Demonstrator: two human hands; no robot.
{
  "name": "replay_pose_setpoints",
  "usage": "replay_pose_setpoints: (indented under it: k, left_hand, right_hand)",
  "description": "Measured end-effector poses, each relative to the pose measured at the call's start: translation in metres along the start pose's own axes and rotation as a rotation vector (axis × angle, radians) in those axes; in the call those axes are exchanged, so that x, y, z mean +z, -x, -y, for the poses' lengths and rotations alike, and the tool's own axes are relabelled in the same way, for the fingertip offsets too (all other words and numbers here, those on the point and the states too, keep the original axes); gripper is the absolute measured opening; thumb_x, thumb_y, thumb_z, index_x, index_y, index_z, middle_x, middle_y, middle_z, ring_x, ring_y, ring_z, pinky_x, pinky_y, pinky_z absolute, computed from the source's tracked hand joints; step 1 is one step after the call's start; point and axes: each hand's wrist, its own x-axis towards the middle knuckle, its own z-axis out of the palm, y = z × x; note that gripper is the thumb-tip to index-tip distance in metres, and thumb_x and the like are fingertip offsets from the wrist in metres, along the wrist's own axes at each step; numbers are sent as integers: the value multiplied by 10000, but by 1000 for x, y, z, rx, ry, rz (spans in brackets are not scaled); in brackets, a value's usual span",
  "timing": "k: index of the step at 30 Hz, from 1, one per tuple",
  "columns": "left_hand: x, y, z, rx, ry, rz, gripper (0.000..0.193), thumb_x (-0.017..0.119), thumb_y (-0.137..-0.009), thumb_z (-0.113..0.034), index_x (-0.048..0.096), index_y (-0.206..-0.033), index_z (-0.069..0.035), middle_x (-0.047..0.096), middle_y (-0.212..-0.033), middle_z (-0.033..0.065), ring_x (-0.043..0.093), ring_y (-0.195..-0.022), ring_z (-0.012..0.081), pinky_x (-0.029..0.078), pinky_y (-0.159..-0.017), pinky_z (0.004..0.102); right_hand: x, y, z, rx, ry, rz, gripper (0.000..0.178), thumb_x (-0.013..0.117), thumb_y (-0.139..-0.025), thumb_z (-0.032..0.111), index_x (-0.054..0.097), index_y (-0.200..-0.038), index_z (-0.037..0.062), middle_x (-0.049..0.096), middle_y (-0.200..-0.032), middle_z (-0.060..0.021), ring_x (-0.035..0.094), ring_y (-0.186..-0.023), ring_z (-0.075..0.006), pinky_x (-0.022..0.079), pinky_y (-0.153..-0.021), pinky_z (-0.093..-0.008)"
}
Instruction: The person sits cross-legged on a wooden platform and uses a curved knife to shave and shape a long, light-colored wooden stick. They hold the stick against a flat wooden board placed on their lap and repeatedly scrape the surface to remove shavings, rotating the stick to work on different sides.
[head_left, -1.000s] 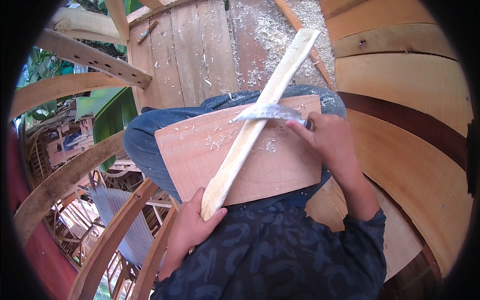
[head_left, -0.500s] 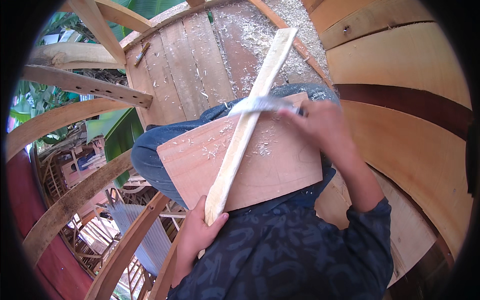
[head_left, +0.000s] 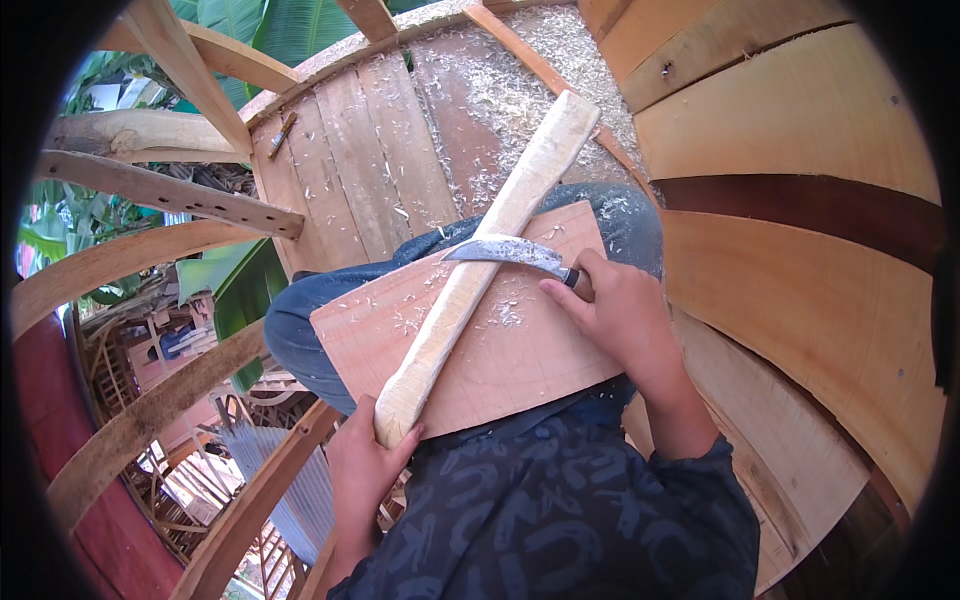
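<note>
A long pale wooden stick [head_left: 478, 265] lies slantwise across a flat reddish board [head_left: 520, 350] that rests on my lap. My left hand [head_left: 362, 465] grips the stick's near end at the board's lower edge. My right hand [head_left: 620, 310] is closed on the handle of a curved knife [head_left: 505, 250], whose blade lies across the stick near its middle. Small shavings are scattered on the board around the blade.
I sit inside a wooden boat hull: curved planks [head_left: 800, 260] rise on the right, bare ribs [head_left: 150, 270] on the left. A plank floor [head_left: 400, 140] strewn with shavings lies ahead. Green leaves [head_left: 230, 285] show through the open ribs.
The knife has slid along the stick and back while the view shifted a little. Both hands keep their grip.
</note>
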Motion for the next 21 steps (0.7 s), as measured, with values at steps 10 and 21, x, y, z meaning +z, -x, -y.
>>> replay_pose_setpoints:
  k: [10,21]
  left_hand:
    - [2,-6,16,111,3,-45,462,768,-651,-313,522,-908,-18,621,-765,222,614,-765,430,473,-655,487]
    - [1,4,43,145,181,45,550,758,-689,-429,583,-999,-10,642,-733,235,649,-736,411,507,-666,452]
  right_hand:
    - [0,16,-17,-9,-105,-251,307,607,-911,350,572,-816,60,641,-698,-122,635,-628,-354,488,-567,-444]
    - [8,4,-32,-59,130,-264,357,556,-939,368,553,-776,50,609,-596,-175,633,-603,-385,487,-544,-494]
